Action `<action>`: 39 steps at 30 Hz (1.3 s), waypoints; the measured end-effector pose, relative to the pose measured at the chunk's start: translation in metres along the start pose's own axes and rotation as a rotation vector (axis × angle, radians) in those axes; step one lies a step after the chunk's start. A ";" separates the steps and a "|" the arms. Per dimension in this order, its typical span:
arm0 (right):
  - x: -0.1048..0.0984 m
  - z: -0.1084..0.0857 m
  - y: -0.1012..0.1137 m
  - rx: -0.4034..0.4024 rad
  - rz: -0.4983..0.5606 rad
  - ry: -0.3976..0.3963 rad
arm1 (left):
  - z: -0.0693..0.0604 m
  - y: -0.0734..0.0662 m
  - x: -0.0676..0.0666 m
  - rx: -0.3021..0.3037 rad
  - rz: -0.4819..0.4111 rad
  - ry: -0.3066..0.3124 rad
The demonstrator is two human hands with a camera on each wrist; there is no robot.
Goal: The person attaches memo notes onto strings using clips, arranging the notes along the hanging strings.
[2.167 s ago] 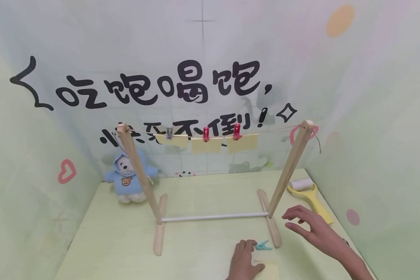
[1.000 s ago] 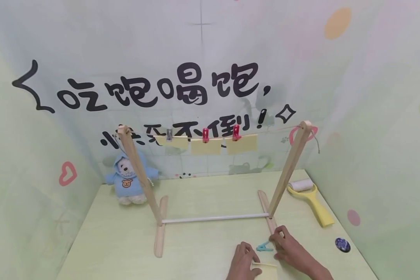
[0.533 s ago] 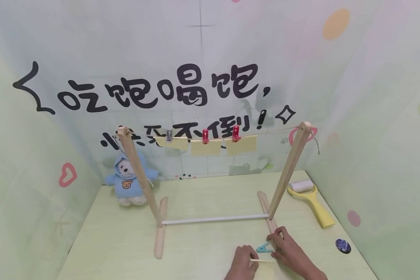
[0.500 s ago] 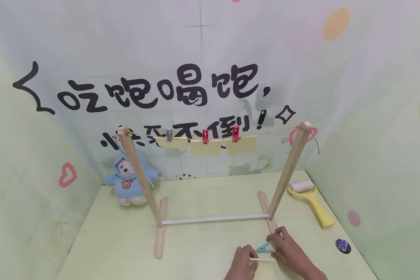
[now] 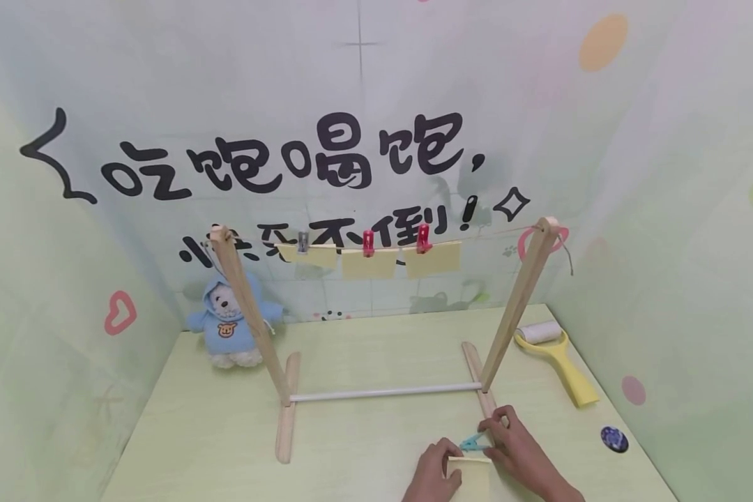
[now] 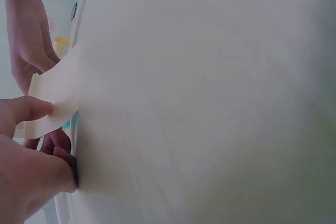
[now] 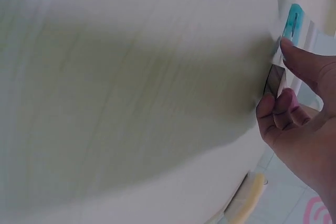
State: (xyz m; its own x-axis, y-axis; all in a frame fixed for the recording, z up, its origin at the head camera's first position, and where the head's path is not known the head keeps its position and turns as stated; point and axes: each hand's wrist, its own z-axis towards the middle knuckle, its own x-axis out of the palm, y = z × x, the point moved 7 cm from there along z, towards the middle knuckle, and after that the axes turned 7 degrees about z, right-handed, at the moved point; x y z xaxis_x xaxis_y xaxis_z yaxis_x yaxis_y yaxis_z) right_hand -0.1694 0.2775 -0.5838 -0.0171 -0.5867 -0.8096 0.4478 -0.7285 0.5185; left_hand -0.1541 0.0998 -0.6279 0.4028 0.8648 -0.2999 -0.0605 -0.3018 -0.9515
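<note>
My left hand [image 5: 436, 474] pinches a pale yellow paper note [image 5: 470, 480] by its left side. In the left wrist view the thumb lies on the near face of the curved note [image 6: 55, 95], and the other fingers are partly hidden behind it. Just beyond the note's top edge is a small teal clip [image 5: 473, 443] on the table. The right hand [image 5: 523, 453] has thumb and forefinger at the clip's spread handles, pinching them. From the right wrist, the thumb touches the teal clip [image 7: 294, 17], while the forefinger's contact is hidden.
A wooden frame [image 5: 514, 314] carries a string with yellow notes hung by a grey clip [image 5: 303, 242] and red clips [image 5: 368, 244]. Its right foot [image 5: 470, 359] reaches the right hand. Around it are a plush toy [image 5: 232, 335], a yellow-handled roller [image 5: 567, 369] and a dark blue oval [image 5: 614, 439].
My right hand has come down and left from near the roller to the teal clip. My left hand has taken hold of the note and raised it slightly towards the clip.
</note>
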 end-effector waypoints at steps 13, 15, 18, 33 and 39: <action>-0.007 -0.006 -0.009 0.063 0.213 0.004 | -0.004 -0.004 -0.009 0.062 0.011 -0.114; -0.007 -0.007 -0.012 0.100 0.260 0.023 | -0.004 -0.003 -0.010 0.047 0.006 -0.137; -0.008 -0.008 -0.015 0.148 0.321 0.045 | -0.004 -0.003 -0.011 0.076 0.037 -0.183; -0.021 -0.014 -0.022 0.293 0.485 -0.033 | -0.003 -0.008 -0.007 0.135 -0.002 -0.156; -0.046 -0.001 -0.015 0.282 0.440 -0.164 | 0.002 -0.006 -0.013 0.075 -0.068 -0.250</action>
State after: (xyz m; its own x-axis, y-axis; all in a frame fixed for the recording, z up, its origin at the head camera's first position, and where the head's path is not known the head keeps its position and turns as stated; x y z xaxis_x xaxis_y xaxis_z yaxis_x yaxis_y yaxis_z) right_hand -0.1742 0.3159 -0.5544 -0.0315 -0.8885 -0.4579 0.1878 -0.4552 0.8704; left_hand -0.1611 0.0918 -0.6181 0.1706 0.9571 -0.2341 -0.1120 -0.2172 -0.9697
